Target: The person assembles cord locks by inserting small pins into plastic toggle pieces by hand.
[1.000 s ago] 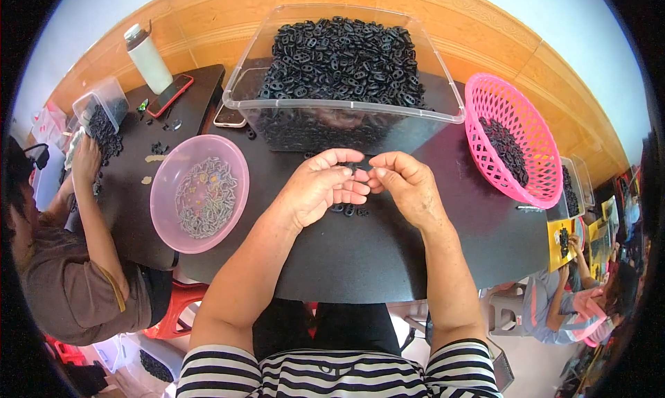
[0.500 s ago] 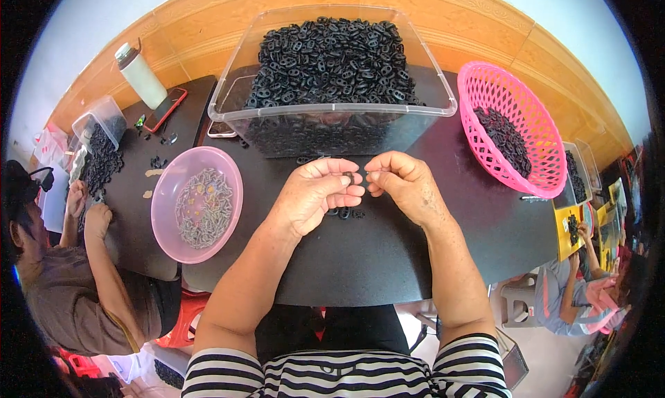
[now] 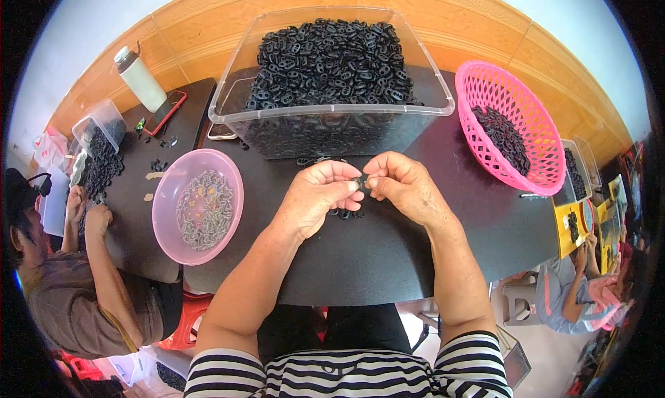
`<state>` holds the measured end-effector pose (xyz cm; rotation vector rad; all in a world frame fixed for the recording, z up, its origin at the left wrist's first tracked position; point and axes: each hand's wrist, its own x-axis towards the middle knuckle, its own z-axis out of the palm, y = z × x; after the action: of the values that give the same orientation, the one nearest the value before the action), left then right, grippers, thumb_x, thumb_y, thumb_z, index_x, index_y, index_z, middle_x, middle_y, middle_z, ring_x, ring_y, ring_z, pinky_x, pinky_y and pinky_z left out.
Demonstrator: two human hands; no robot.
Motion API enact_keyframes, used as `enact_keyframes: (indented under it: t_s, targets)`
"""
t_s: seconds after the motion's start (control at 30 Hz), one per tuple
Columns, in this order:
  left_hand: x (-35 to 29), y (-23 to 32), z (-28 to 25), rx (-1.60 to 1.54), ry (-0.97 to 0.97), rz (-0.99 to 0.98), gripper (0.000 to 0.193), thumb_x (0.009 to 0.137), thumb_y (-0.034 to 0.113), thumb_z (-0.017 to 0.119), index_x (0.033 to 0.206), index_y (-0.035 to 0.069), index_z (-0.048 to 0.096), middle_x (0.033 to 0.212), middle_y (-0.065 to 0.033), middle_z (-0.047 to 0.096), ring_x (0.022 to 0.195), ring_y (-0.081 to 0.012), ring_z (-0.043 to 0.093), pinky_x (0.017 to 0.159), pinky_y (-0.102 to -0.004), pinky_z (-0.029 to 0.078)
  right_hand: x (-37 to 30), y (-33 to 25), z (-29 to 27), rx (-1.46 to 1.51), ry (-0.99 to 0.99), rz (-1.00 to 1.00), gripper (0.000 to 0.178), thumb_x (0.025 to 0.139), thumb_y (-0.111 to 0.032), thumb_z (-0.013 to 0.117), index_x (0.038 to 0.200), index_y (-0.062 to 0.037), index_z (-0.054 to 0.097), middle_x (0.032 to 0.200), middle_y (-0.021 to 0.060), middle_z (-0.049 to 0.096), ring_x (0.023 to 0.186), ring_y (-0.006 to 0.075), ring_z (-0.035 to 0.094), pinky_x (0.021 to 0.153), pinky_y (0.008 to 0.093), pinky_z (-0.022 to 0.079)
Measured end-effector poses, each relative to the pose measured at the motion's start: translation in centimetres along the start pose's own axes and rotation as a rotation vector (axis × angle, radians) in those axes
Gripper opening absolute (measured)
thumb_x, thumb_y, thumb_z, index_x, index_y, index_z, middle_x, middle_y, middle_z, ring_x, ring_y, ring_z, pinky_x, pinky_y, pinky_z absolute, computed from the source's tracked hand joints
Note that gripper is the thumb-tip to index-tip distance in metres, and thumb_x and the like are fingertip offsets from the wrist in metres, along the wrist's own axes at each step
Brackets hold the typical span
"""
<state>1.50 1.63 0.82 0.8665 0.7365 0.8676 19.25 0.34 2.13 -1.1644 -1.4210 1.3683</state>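
Note:
My left hand [image 3: 320, 196] and my right hand [image 3: 400, 184] meet above the middle of the dark table. A small dark piece [image 3: 361, 181] is pinched between their fingertips, both hands closed on it; its exact shape is mostly covered. Just beyond, a clear plastic bin [image 3: 339, 110] holds a large heap of small black oval pieces [image 3: 325, 62] with two holes each. A few loose black pieces [image 3: 344, 214] lie under my hands, and others [image 3: 308, 160] lie against the bin's near side.
On the left stands a pink bowl [image 3: 162, 218] of small grey parts. A pink lattice basket [image 3: 547, 131] with black pieces stands on the right. A bottle [image 3: 142, 79] and a red-edged phone [image 3: 165, 112] lie farther left. Co-workers sit at both sides [image 3: 90, 273].
My right fingertips have come in slightly to the left, closing the gap to my left fingertips, and now touch the small dark piece. The containers stay put.

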Motion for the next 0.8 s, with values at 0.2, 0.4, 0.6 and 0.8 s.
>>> enact_keyframes:
  t_s: [0.2,0.4,0.6,0.8]
  targets:
    - [-0.15,0.04,0.08,0.063,-0.003,0.001,0.015,0.078,0.002,0.059,0.093,0.0,0.056,0.084,-0.0078,0.06,0.071,-0.0157,0.059,0.063,-0.0269,0.051,-0.04,0.17,0.16,-0.018,-0.007,0.018,0.014,0.078,0.002,0.054,0.091,-0.0012,0.055,0.075,0.0,0.056,0.067,0.0065,0.052,0.061,0.0217,0.044]
    - [-0.18,0.24,0.24,0.085,-0.014,-0.01,0.015,0.079,0.001,0.057,0.093,-0.003,0.055,0.083,-0.0079,0.059,0.071,-0.0141,0.058,0.063,-0.0246,0.05,-0.09,0.03,-0.2,-0.033,-0.04,0.021,0.014,0.076,0.003,0.055,0.09,-0.0012,0.055,0.075,-0.0001,0.056,0.068,0.0064,0.052,0.061,0.0217,0.044]
    - [-0.16,0.15,0.07,0.079,-0.017,-0.011,0.015,0.079,0.001,0.057,0.093,-0.002,0.055,0.083,-0.0078,0.059,0.07,-0.0137,0.058,0.062,-0.0248,0.05,0.01,0.33,-0.3,-0.029,-0.04,0.008,0.012,0.077,0.002,0.056,0.089,-0.0011,0.055,0.075,0.0003,0.056,0.069,0.0063,0.052,0.061,0.0218,0.044]
    - [-0.19,0.22,0.24,0.079,-0.022,-0.01,0.014,0.079,0.001,0.057,0.092,-0.002,0.056,0.083,-0.0076,0.059,0.07,-0.0138,0.058,0.063,-0.0248,0.05,0.01,0.43,-0.19,-0.047,-0.032,0.004,0.012,0.077,0.001,0.057,0.088,-0.0012,0.055,0.074,-0.0001,0.056,0.068,0.0064,0.051,0.06,0.0216,0.044]
